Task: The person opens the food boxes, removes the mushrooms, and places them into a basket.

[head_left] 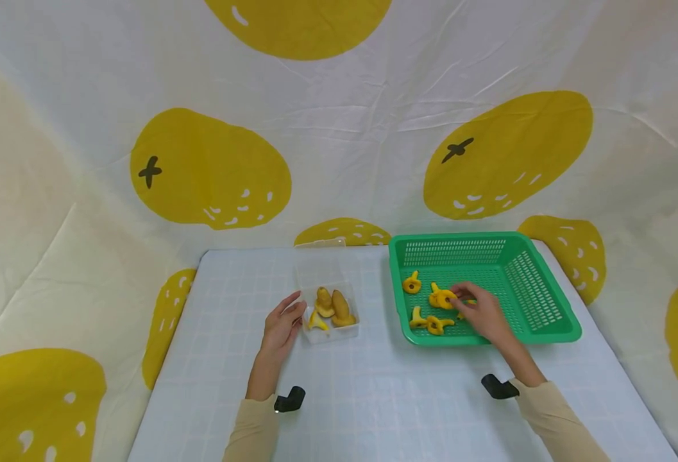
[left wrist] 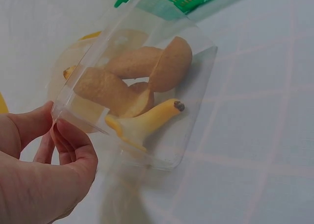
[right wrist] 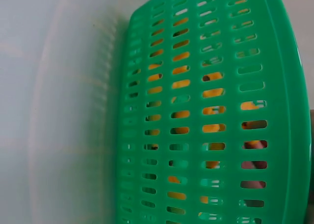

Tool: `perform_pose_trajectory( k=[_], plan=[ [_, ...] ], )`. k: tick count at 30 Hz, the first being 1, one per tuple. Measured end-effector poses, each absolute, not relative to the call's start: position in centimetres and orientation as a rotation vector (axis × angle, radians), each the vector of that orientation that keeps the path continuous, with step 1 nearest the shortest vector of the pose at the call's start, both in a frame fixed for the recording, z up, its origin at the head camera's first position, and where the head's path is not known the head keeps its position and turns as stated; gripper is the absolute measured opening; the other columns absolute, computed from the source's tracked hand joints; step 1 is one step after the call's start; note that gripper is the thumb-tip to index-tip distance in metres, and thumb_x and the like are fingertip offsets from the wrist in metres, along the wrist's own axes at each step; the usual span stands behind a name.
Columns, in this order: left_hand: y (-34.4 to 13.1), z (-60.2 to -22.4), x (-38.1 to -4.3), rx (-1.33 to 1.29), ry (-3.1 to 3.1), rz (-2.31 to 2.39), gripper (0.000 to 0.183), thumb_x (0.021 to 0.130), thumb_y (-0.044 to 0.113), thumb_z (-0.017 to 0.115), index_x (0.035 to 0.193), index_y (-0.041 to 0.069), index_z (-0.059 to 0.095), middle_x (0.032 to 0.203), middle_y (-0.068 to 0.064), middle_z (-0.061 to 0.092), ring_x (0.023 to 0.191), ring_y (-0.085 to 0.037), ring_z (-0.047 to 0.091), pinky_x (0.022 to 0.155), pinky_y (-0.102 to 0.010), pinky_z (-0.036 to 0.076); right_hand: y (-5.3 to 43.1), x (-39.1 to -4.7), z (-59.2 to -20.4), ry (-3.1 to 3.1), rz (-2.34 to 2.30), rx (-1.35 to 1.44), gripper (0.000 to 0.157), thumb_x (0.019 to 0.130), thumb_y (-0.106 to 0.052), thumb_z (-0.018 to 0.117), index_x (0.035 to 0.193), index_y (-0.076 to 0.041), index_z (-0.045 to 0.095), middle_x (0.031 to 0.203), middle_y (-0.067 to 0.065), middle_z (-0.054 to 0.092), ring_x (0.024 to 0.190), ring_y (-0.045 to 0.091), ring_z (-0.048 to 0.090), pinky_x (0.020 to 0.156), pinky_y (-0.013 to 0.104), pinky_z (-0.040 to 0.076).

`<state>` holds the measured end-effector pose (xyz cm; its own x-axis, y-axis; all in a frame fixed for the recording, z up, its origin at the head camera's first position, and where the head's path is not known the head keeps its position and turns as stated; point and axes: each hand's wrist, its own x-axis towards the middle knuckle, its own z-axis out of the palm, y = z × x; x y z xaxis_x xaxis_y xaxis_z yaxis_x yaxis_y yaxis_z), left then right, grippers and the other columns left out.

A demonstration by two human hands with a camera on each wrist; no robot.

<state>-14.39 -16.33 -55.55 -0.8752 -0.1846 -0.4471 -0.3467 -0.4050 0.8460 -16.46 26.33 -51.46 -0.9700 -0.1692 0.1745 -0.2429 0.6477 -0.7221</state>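
My left hand (head_left: pixel 281 326) is at the left side of a small clear plastic box (head_left: pixel 330 336), pinching its edge between thumb and fingers in the left wrist view. Two tan mushrooms (left wrist: pixel 171 64) and a smaller yellow mushroom (left wrist: pixel 157 117) lie in the box. Inside a green slotted basket (head_left: pixel 398 301), my right hand (head_left: pixel 483 316) pinches a yellow mushroom (head_left: pixel 440 299) at its near edge. Other yellow mushrooms (head_left: pixel 412 283) lie around it on the basket floor. The basket wall (right wrist: pixel 206 106) hides most of that hand in the right wrist view.
The box's clear lid (head_left: pixel 320 262) stands raised behind it. Both containers rest on a table with a pale checked cloth (head_left: pixel 367 398), the basket at the right rear. A hanging cloth with yellow fruit prints (head_left: pixel 362 141) closes off the back and sides.
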Motion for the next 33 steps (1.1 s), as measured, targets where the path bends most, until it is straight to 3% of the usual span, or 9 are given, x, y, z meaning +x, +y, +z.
perform_pose_trajectory(
  k=[17, 25, 33],
  plan=[
    [-16.0, -55.3, -14.4, -0.744, 1.653, 2.457, 0.05, 0.097, 0.008, 0.072, 0.145, 0.006, 0.057, 0.106, -0.001, 0.063, 0.093, -0.015, 0.056, 0.071, -0.018, 0.048, 26.2, -17.3, -51.6, -3.029, 1.13, 0.357, 0.015, 0.092, 0.005, 0.072, 0.104, 0.012, 0.067, 0.095, 0.022, 0.07, 0.088, 0.037, 0.068, 0.076, 0.047, 0.058],
    [-16.1, -55.3, -14.2, -0.725, 1.661, 2.455, 0.052, 0.096, 0.01, 0.074, 0.145, 0.006, 0.057, 0.105, 0.001, 0.063, 0.096, -0.015, 0.056, 0.073, -0.019, 0.048, 25.7, -17.3, -51.4, -2.981, 1.205, 0.35, 0.026, 0.098, -0.006, 0.069, 0.118, 0.011, 0.066, 0.107, 0.024, 0.071, 0.099, 0.04, 0.068, 0.083, 0.051, 0.057],
    [-16.3, -55.5, -14.3, -0.743, 1.667, 2.443, 0.051, 0.097, 0.009, 0.072, 0.146, 0.007, 0.057, 0.105, 0.001, 0.063, 0.096, -0.016, 0.055, 0.073, -0.019, 0.048, 23.6, -17.6, -50.9, -2.872, 1.332, 0.358, 0.021, 0.102, -0.009, 0.065, 0.117, 0.004, 0.067, 0.109, 0.019, 0.071, 0.104, 0.039, 0.067, 0.083, 0.047, 0.056]
  ],
)
